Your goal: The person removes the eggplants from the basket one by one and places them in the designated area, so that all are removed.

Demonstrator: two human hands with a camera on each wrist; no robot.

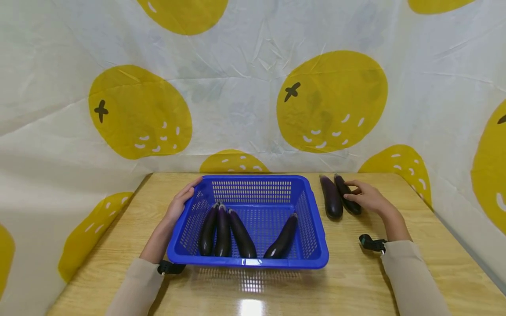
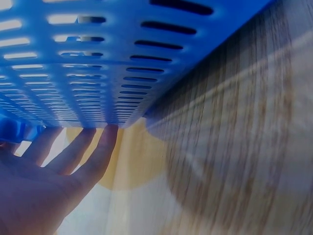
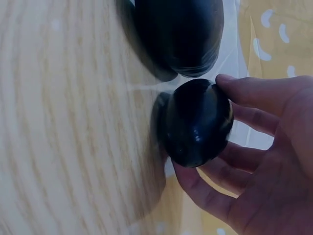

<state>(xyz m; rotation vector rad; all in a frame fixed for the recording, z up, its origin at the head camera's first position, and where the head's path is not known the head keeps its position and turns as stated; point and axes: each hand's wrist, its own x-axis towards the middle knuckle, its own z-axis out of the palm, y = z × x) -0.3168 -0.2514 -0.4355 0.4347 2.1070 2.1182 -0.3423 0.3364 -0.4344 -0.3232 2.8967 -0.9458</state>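
On the right, my right hand (image 1: 369, 197) grips an eggplant (image 1: 348, 195) around its sides, thumb on one side and curled fingers on the other. The right wrist view shows the rounded dark end of this eggplant (image 3: 198, 125) between thumb and fingers. Just left of it lies a second eggplant (image 1: 331, 197). My left hand (image 1: 179, 202) rests against the left side of a blue plastic basket (image 1: 247, 263), fingers extended along its outer wall. In the left wrist view, straight fingers (image 2: 100, 154) touch the slotted wall (image 2: 88, 83).
Inside the basket, three eggplants (image 1: 223, 232) lean at the left and one eggplant (image 1: 282, 237) lies at the right. Everything stands on a wooden table (image 1: 348, 281). A fruit-printed cloth (image 1: 233, 109) hangs behind the table's far edge and along both sides.
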